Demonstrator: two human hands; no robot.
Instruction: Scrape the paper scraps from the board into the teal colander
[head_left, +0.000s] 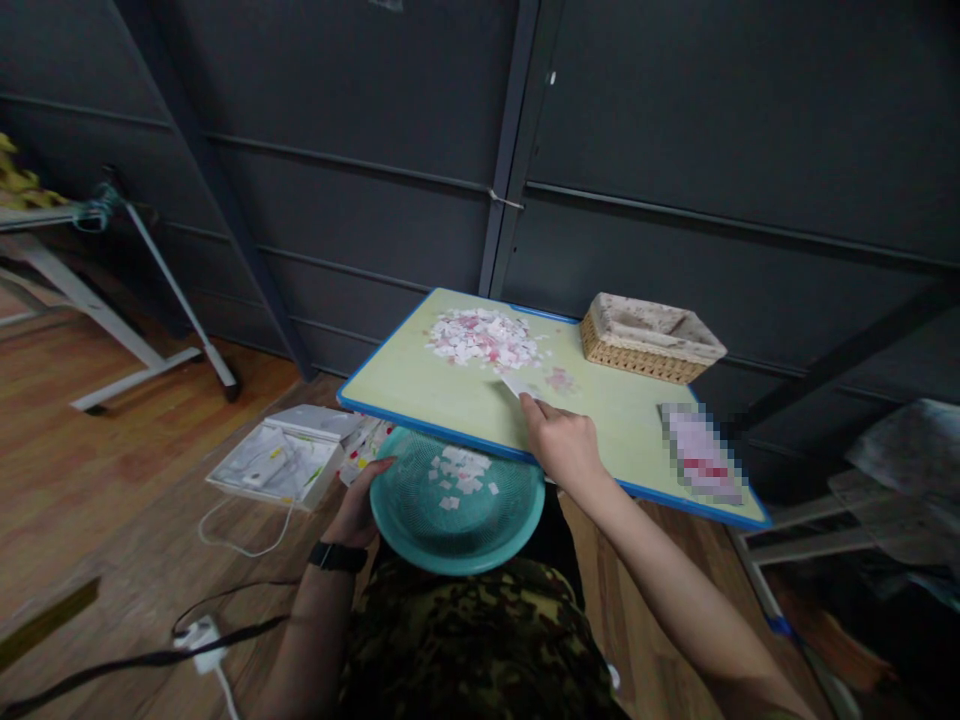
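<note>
My left hand grips the left rim of a teal mesh bowl held just under the near edge of a small green table with a blue border. A few white and pink paper bits lie in the bowl. My right hand rests on the tabletop, fingers closed on a white card whose far end points at a pile of white and pink paper scraps. A small smear of scraps lies just right of the card.
A wicker basket stands at the table's back right, a blurred-out flat item near its right edge. On the wooden floor to the left lie a white box, cables and a plug. Dark wall panels stand behind.
</note>
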